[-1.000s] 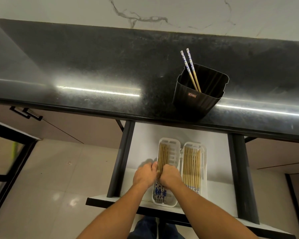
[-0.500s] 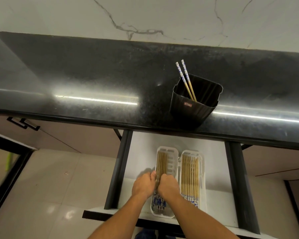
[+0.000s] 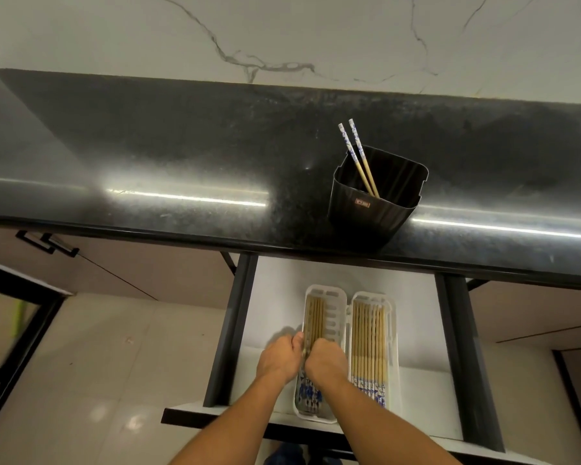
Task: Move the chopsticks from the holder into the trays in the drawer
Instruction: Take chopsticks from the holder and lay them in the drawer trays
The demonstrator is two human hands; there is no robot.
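Note:
A black holder (image 3: 376, 209) stands near the counter's front edge with two chopsticks (image 3: 358, 156) leaning in it, blue-patterned ends up. Below, an open drawer (image 3: 282, 297) holds two white trays side by side. The left tray (image 3: 336, 313) has a bundle of chopsticks (image 3: 315, 317) in it. My left hand (image 3: 279, 359) and my right hand (image 3: 326, 362) are together over that tray's middle, fingers curled round the bundle. The right tray (image 3: 392, 330) holds several chopsticks (image 3: 369, 340) laid flat in a row.
The black stone counter (image 3: 148, 156) overhangs the drawer's back. Black drawer rails (image 3: 228, 330) run down both sides. A marble wall rises behind the counter. Cabinet fronts with black handles (image 3: 47, 243) are at the left, above a tiled floor.
Both hands stay on the bundle in the left tray, shifting only slightly. The camera has tilted, so the scene sits lower in the frame.

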